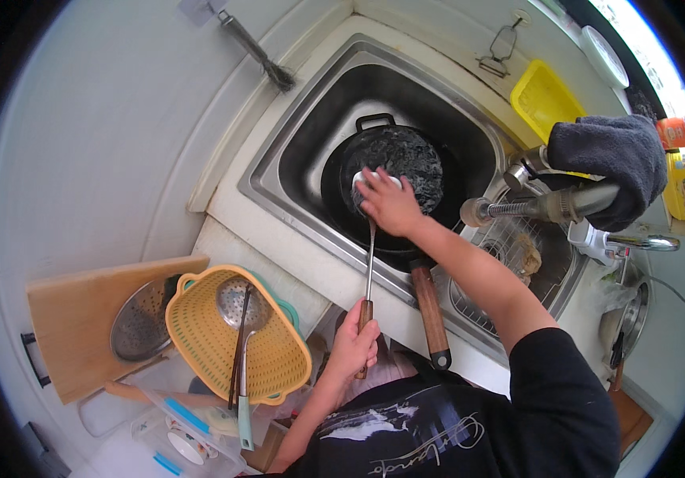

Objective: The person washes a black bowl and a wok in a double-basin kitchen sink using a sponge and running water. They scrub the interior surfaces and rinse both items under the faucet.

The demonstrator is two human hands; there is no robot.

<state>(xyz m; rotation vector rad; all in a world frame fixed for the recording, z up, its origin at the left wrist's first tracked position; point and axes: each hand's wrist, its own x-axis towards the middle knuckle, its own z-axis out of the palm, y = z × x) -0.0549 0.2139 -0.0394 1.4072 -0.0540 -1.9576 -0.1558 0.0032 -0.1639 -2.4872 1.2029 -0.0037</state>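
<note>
My left hand (355,340) grips the wooden handle of a metal-shafted kitchen utensil (370,269), whose head reaches up under my right hand. My right hand (391,202) presses a white pad or sponge (359,178) over that head, which is mostly hidden. Beneath them lies a round black lid or pan (399,149) with a loop handle, its surface streaked with suds. It rests in a larger black pan (336,203) in the steel sink (318,113). The brown wooden handle (430,313) of a pan sticks out over the sink's front edge.
A faucet (516,209) with a grey towel (608,161) over it stands right of the basin. Beside it, a wire rack (474,308) sits in a second basin. A yellow plastic basket (283,364), a steel strainer (139,328) and a wooden board (73,310) are at lower left.
</note>
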